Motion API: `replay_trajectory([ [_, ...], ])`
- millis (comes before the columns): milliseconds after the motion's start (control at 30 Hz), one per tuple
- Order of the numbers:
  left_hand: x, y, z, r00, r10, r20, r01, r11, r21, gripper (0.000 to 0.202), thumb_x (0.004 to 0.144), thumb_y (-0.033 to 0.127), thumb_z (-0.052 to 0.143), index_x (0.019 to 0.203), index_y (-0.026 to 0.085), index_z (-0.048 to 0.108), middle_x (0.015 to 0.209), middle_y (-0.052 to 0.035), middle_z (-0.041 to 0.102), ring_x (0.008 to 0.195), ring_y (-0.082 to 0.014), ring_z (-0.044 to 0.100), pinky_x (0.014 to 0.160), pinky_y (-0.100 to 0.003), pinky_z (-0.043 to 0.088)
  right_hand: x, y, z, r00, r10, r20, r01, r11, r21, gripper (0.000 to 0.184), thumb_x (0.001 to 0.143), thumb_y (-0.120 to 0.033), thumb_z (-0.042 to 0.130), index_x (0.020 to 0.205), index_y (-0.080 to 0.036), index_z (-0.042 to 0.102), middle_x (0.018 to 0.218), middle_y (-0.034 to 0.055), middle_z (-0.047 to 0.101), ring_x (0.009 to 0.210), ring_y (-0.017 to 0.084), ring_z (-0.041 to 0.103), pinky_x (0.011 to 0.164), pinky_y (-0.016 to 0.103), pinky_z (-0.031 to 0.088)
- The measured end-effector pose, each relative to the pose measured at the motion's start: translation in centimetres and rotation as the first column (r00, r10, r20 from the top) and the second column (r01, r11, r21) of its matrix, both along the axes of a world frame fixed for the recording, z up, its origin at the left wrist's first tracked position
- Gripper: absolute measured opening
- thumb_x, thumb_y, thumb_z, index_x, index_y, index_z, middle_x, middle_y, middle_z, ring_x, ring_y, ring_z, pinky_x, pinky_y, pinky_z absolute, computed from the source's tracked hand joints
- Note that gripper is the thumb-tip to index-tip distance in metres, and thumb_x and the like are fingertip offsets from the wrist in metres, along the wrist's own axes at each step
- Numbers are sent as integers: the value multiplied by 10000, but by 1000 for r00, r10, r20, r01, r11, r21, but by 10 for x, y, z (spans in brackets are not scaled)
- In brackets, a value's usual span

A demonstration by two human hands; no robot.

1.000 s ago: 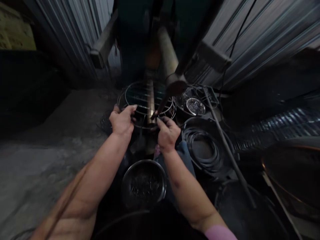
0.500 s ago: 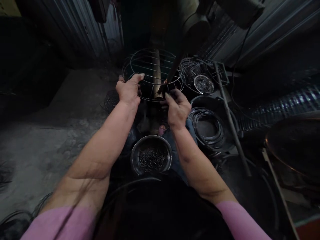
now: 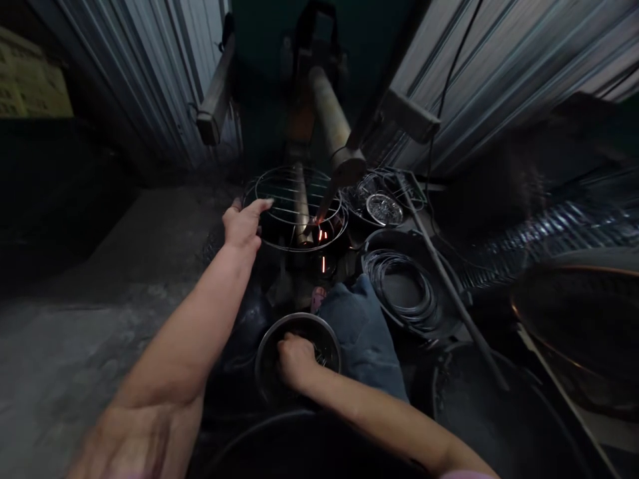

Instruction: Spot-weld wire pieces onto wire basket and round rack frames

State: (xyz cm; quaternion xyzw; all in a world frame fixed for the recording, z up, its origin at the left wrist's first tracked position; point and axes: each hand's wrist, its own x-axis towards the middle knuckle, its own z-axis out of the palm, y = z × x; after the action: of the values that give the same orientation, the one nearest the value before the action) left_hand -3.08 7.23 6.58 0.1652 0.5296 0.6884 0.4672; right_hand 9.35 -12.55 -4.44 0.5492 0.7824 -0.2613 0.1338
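Note:
My left hand [image 3: 243, 224] grips the left side of a round wire rack [image 3: 279, 211], its thumb over the top and its fingers around the rim. The rack has two rings and parallel cross wires. It sits at the electrodes of a welding machine [image 3: 348, 163], where small orange glints show. Down in a metal bowl [image 3: 263, 362], my right hand [image 3: 298, 359] reaches among short dark metal pieces [image 3: 321, 356]. Its fingers are bent and mostly hidden, so what they hold, if anything, does not show.
To the right stands a black tub [image 3: 367, 256] with a coil of wire [image 3: 399, 293]. Behind it are a shiny dish [image 3: 384, 209] of small pieces and tangled wire. A long bar [image 3: 454, 299] slants across the tub. Corrugated metal walls [image 3: 164, 73] rise behind.
My right hand has left the rack's near edge and dropped into the bowl. The left hand still holds the rack. The view has tilted up, and orange glints now show below the electrodes.

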Motion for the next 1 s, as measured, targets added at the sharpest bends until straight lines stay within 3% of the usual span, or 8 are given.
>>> replay_trajectory([
  [200, -5, 2, 3, 999, -17, 35, 16, 1000, 17, 369, 435, 155, 745, 729, 190, 526, 622, 37, 518, 547, -103, 469, 449, -209, 350, 12, 2, 18, 999, 22, -46, -21, 1000, 14, 215, 729, -145, 576, 905, -108, 695, 961, 152, 686, 847, 260, 666, 679, 310, 490],
  [300, -2, -8, 5, 998, -7, 68, 5, 999, 31, 369, 445, 153, 740, 746, 190, 532, 654, 39, 529, 566, -99, 482, 481, -223, 399, 29, 15, 36, 946, -24, -323, 47, 997, 63, 231, 729, -115, 534, 909, -142, 677, 922, 93, 690, 823, 212, 652, 701, 284, 493],
  [367, 3, -18, 6, 997, 0, 82, -3, 999, 40, 381, 449, 160, 745, 766, 188, 536, 682, 39, 538, 569, -92, 488, 482, -218, 400, 42, 31, 53, 770, -105, -630, 204, 975, 86, 222, 767, -125, 517, 918, -168, 673, 825, 39, 685, 753, 165, 633, 686, 254, 492],
  [433, 10, -28, 6, 995, -2, 99, -4, 998, 61, 395, 451, 171, 757, 775, 188, 531, 689, 44, 537, 558, -85, 490, 471, -206, 386, 51, 50, 70, 508, -159, -847, 429, 899, 89, 194, 820, -208, 536, 955, -192, 675, 760, 5, 661, 648, 132, 600, 627, 240, 491],
  [500, 18, -37, 6, 993, 0, 118, -10, 997, 81, 412, 455, 182, 769, 789, 191, 527, 694, 48, 537, 552, -82, 496, 467, -198, 379, 55, 71, 85, 298, -141, -944, 621, 780, 79, 195, 830, -311, 583, 952, -199, 687, 758, 2, 647, 562, 112, 562, 561, 241, 484],
  [567, 25, -44, 7, 991, 0, 137, -13, 995, 94, 430, 461, 188, 779, 815, 194, 536, 724, 45, 552, 567, -82, 509, 477, -195, 391, 54, 88, 92, 205, -99, -974, 712, 698, 79, 195, 809, -356, 625, 890, -197, 704, 752, 6, 638, 524, 104, 543, 525, 244, 476],
  [800, 31, -49, 6, 995, 22, 97, -35, 990, 137, 424, 482, 192, 796, 851, 196, 587, 817, 24, 574, 652, -101, 561, 519, -195, 434, 48, 113, 83, 264, -133, -955, 764, 634, 123, 156, 807, -316, 620, 847, -200, 718, 708, 15, 664, 609, 146, 610, 551, 255, 493],
  [1000, 30, -43, 0, 997, 25, 78, -39, 983, 178, 436, 519, 200, 794, 915, 204, 611, 844, 14, 568, 656, -99, 557, 549, -210, 444, 53, 122, 81, 295, -123, -947, 707, 696, 130, 113, 764, -285, 647, 784, -200, 719, 698, 15, 666, 658, 167, 638, 584, 268, 510],
])
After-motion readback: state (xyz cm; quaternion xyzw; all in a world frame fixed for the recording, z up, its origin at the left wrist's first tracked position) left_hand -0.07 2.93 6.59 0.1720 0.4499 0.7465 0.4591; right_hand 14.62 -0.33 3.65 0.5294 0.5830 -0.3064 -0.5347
